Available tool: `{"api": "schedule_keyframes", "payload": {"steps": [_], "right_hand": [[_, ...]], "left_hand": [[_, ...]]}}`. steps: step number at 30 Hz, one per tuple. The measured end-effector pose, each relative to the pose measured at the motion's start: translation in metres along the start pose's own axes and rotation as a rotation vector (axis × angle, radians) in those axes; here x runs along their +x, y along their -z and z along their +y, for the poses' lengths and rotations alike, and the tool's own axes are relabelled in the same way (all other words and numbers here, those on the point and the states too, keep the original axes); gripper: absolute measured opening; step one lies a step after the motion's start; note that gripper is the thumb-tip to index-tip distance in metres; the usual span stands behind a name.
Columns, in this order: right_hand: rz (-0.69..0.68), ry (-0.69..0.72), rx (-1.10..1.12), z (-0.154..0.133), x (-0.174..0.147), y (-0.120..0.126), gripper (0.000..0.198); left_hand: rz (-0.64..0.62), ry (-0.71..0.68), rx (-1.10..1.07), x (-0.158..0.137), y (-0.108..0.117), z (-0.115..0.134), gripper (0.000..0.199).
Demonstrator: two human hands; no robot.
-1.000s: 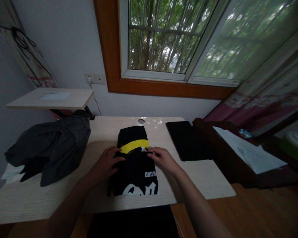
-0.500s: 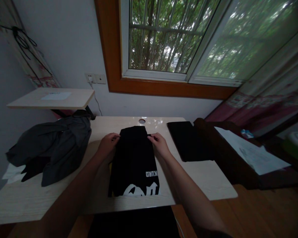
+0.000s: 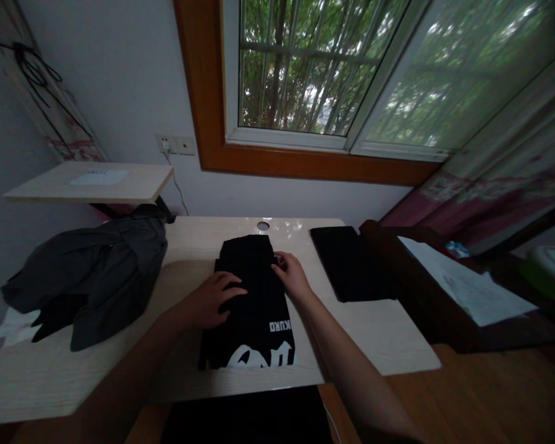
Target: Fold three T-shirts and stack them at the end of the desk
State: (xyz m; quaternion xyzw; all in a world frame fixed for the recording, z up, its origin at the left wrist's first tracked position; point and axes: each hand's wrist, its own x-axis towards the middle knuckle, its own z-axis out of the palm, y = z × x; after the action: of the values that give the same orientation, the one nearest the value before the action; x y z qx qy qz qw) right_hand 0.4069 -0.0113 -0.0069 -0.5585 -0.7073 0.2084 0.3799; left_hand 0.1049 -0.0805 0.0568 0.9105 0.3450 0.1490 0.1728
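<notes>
A folded black T-shirt (image 3: 254, 296) with white lettering and a white print at its near end lies on the pale wooden table (image 3: 365, 333). My left hand (image 3: 215, 300) rests on its left side, fingers spread over the cloth. At the upper right edge, my right hand (image 3: 290, 272) has its thumb and fingers closed around the cloth border. A narrower black section of the shirt extends beyond both hands toward the wall. Some of the shirt's left side is hidden under my left hand.
A rumpled dark grey garment (image 3: 106, 271) lies on the left, below a small raised shelf (image 3: 152, 179). A flat black folded item (image 3: 351, 265) is to the right. Beyond it, papers (image 3: 467, 283) lie on dark brown furniture. A window (image 3: 314, 80) is ahead.
My left hand has let go of the shirt's upper left edge and moved nearer, opening flat on the cloth. My right hand has shifted slightly nearer along the right edge.
</notes>
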Motion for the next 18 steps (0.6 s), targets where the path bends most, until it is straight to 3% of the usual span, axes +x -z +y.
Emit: {"api": "schedule_keyframes", "payload": {"steps": [5, 8, 12, 18], "right_hand": [[-0.003, 0.033, -0.09, -0.001, -0.003, -0.001, 0.038], [-0.002, 0.034, -0.106, -0.003, -0.004, -0.001, 0.037], [0.0, 0.026, -0.097, -0.006, -0.005, 0.001, 0.037], [0.011, 0.012, -0.056, -0.008, -0.006, 0.002, 0.038]], "left_hand": [[0.026, 0.075, 0.065, 0.005, -0.007, -0.004, 0.058], [0.151, 0.18, 0.061, 0.011, -0.008, -0.017, 0.038], [0.314, 0.423, 0.101, 0.015, -0.012, -0.04, 0.017], [0.411, 0.634, -0.058, 0.013, -0.023, -0.059, 0.031]]}}
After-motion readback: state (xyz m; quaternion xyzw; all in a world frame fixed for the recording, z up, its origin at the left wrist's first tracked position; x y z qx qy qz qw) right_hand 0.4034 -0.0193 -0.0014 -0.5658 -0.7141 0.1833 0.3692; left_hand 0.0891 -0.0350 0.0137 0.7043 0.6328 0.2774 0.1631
